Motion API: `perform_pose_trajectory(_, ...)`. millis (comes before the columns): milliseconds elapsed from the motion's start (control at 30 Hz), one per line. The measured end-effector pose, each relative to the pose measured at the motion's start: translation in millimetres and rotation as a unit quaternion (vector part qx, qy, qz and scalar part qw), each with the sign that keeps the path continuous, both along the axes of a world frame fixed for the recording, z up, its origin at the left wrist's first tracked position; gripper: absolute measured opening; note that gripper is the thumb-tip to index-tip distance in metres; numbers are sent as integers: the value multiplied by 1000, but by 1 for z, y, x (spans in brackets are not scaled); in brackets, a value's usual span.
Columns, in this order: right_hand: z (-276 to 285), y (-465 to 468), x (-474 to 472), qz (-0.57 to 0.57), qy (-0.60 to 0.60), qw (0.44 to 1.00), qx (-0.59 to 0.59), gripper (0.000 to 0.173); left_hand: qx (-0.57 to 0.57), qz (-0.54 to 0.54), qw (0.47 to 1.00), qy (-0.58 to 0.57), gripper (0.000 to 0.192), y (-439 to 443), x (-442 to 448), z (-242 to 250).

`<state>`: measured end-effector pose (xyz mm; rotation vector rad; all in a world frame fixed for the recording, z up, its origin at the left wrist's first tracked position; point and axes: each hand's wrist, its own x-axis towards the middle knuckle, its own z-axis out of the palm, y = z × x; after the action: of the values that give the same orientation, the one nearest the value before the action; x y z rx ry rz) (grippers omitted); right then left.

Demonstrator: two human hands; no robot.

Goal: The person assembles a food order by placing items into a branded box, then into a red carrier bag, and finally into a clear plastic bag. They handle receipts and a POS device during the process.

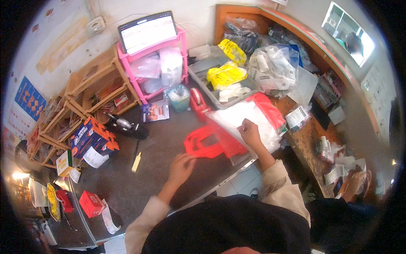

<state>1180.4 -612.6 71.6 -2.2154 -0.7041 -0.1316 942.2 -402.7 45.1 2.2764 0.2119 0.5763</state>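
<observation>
My left hand [183, 168] is at the near left edge of a red plastic carrier bag [204, 144] lying on the dark tabletop; its fingers are bent close to the bag's handle, and whether they pinch it is unclear. My right hand [250, 131], fingers curled, is over a stack of white plastic bags [233, 117]. Whether it holds the thin clear film beneath it cannot be told. More red plastic [269, 109] lies across the stack's far right side. A red tape dispenser [198, 104] stands just beyond the bags.
A grey tray [222, 106] holds yellow packs. A black tape dispenser [127, 127], a yellow marker [136, 162], boxes [95, 138] and a red box [91, 203] stand left. A pink rack [149, 52] bears a tablet [147, 31]. Another person's hand [353, 185] is at far right.
</observation>
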Motion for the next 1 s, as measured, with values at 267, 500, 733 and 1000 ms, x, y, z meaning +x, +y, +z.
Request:
perform_pose_trajectory(267,6,-23,22,-4,50,997,61,26,153,-116,971,141,31,-61,132,-76)
perform_pose_trajectory(500,0,-25,24,12,104,991,77,18,86,-51,978,183,27,-57,131,-84)
perform_pose_trajectory(733,-3,-23,19,44,80,995,37,15,142,-109,971,156,19,-51,143,-53)
perform_pose_trajectory(1000,-5,-20,11,41,23,999,-4,12,283,-174,930,158,20,-48,140,-33)
